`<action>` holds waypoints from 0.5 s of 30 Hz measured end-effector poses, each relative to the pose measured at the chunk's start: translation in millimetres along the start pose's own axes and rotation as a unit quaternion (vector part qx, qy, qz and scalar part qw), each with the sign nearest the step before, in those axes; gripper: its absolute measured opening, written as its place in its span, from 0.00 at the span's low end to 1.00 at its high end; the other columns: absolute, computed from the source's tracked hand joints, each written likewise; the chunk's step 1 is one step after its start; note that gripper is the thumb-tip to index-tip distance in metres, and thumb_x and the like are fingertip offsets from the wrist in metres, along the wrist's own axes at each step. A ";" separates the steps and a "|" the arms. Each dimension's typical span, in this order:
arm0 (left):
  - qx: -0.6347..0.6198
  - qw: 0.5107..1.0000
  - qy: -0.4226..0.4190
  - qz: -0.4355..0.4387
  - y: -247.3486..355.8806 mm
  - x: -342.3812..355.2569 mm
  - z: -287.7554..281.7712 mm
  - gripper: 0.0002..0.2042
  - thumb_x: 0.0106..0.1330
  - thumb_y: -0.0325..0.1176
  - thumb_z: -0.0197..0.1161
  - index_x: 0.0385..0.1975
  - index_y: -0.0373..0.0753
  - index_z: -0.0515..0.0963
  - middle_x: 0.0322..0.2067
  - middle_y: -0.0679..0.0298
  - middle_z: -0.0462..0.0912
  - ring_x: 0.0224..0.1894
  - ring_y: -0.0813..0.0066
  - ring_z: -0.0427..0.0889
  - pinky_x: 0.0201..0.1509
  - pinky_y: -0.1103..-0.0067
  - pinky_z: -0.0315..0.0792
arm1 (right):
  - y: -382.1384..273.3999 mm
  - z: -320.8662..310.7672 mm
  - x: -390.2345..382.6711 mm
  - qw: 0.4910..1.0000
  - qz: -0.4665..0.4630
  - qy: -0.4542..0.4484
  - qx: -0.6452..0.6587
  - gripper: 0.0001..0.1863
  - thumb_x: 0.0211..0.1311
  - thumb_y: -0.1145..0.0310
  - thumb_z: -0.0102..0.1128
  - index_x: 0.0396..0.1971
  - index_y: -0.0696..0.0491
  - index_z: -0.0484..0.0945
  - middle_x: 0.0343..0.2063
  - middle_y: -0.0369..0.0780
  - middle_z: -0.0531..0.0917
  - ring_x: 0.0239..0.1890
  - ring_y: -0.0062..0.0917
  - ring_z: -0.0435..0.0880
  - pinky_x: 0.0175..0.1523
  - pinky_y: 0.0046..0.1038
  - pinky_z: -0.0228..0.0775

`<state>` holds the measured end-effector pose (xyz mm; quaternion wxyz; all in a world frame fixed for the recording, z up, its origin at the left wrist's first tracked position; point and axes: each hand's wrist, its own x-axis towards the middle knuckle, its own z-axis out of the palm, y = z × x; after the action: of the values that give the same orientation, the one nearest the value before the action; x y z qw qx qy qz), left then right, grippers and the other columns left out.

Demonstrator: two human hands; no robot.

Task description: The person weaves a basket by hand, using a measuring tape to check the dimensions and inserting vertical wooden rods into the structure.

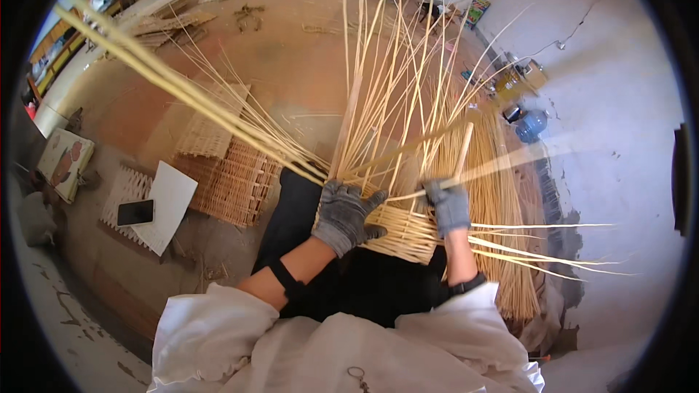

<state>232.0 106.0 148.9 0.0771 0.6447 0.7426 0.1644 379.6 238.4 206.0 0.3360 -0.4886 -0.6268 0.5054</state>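
Note:
A partly woven wicker panel (404, 236) lies across my lap, with long pale rods fanning out from its far edge and shorter ends sticking out to the right. My left hand (342, 217), in a grey glove, rests on the panel's left part with its fingers and thumb apart, beside a flat wooden stake (348, 127). At the panel's right end, my gloved right hand (448, 207) is closed on a wicker strand (413, 195). A second stake (464, 147) rises just beyond that hand. Blurred strands stretch to the upper left and the right.
A large bundle of loose rods (510, 247) lies along my right, by the wall. On the left are finished woven panels (229, 185), a white sheet (173, 200) and a dark phone (135, 212). A blue water jug (531, 125) stands by the right wall.

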 end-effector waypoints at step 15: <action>-0.212 0.938 -0.134 -0.239 16.2 118.1 -46.5 0.24 0.61 0.52 0.54 0.41 0.35 0.79 0.55 0.48 0.68 0.45 0.56 0.78 0.51 0.66 0.70 | 20.3 -10.9 -66.0 0.941 -0.179 0.014 0.288 0.17 0.66 0.67 0.45 0.54 0.55 0.63 0.22 0.37 0.75 0.24 0.21 0.76 0.32 0.23 0.73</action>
<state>213.4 217.2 209.4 0.3472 0.4334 0.8056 0.2068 414.6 179.2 194.1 0.5558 -0.2579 -0.5268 0.5892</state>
